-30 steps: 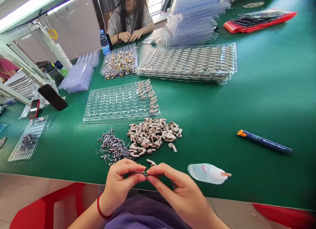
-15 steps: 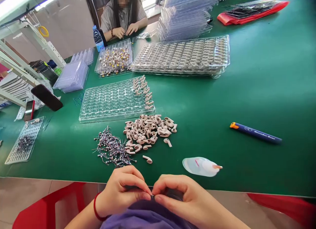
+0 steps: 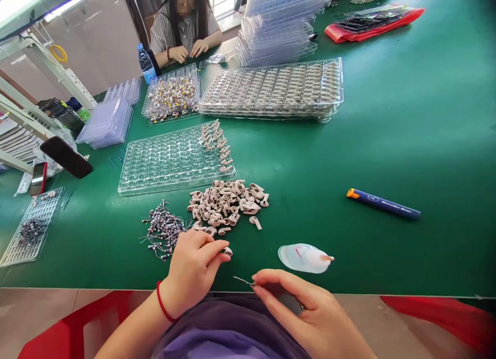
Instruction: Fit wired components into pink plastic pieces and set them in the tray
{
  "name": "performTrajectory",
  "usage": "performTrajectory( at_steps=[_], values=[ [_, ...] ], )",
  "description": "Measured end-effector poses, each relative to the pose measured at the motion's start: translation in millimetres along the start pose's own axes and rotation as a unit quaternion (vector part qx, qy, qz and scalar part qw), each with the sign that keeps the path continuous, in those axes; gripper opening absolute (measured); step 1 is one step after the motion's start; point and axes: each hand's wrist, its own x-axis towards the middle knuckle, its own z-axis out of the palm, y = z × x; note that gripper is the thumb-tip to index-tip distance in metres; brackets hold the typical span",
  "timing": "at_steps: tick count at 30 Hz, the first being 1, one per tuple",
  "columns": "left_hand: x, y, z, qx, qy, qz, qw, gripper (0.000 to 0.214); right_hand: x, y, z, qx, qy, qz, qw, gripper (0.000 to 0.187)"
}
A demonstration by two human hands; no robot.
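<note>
Just above the near edge of the counter (image 3: 387, 255), your right grip (image 3: 306, 305) pinches a wired part (image 3: 243, 280) between thumb and forefinger. The wired part's inner end is hidden at your fingertips, while its lead sticks out toward your left side. Your left grip (image 3: 196, 261) has thumb and forefinger closed on a shell (image 3: 228, 251), which peeks out between their tips. The shell sits farther from you than the wired part and slightly to its left, near it but not touching. You cannot tell from this view whether the shell rests on the counter or is raised off it.

What shows of the shell is pale beige and rounded; your fingers cover the rest. The wired part looks thin and greyish, with a dark bit right at your right fingertips.

Beyond your left grip lies the shell heap (image 3: 222, 206), where similar pieces show hollow heads with short stems. To its left, partly behind your left grip, is the wire heap (image 3: 165, 227), a tangle of small dark bodies and fine leads. Farther off, a clear tray (image 3: 158, 160) holds shells along its right side. Beyond your right grip, a whitish bottle (image 3: 304, 258) lies on the counter.
</note>
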Motion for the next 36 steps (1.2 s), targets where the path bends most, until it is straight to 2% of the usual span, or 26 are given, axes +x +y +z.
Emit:
performTrajectory(
  at_steps=[5,7,9,11,14,17,21,23,25,32,36],
  values=[
    [11,12,9.0,0.110,-0.092,0.014,0.990,0.003,-1,-4,-1,0.007,0.070,-0.066,0.995,0.010],
    [12,14,11.1,0.122,-0.101,0.007,0.987,0.003,-2,-5,-2,0.013,0.078,-0.093,0.993,0.005],
    [11,15,11.7,0.114,-0.084,0.000,0.990,0.007,-2,-5,-3,0.021,0.081,-0.116,0.990,0.007],
    [9,14,9.9,0.054,-0.047,-0.017,0.997,0.013,-3,-5,-4,0.029,0.084,-0.135,0.987,0.012],
    [2,13,3.1,-0.123,0.004,-0.072,0.990,0.024,-3,-6,-5,0.041,0.084,-0.161,0.983,0.016],
    [-7,14,-3.6,-0.291,0.015,-0.149,0.945,0.019,-3,-8,-6,0.053,0.076,-0.178,0.980,0.017],
    [-20,16,-2.3,-0.478,0.036,-0.266,0.836,0.025,-5,-9,-4,0.061,0.072,-0.182,0.979,0.017],
    [-25,18,1.4,-0.539,0.056,-0.308,0.782,0.030,-7,-10,-3,0.066,0.070,-0.180,0.979,0.020],
    [-28,20,4.3,-0.574,0.074,-0.332,0.745,0.031,-9,-11,-1,0.072,0.063,-0.175,0.980,0.022],
    [-26,28,0.5,-0.631,0.089,-0.356,0.684,0.030,-9,-15,0,0.064,0.054,-0.175,0.981,0.024],
    [-25,29,-0.4,-0.644,0.087,-0.364,0.667,0.028,-8,-14,1,0.063,0.049,-0.183,0.980,0.026]
  ],
)
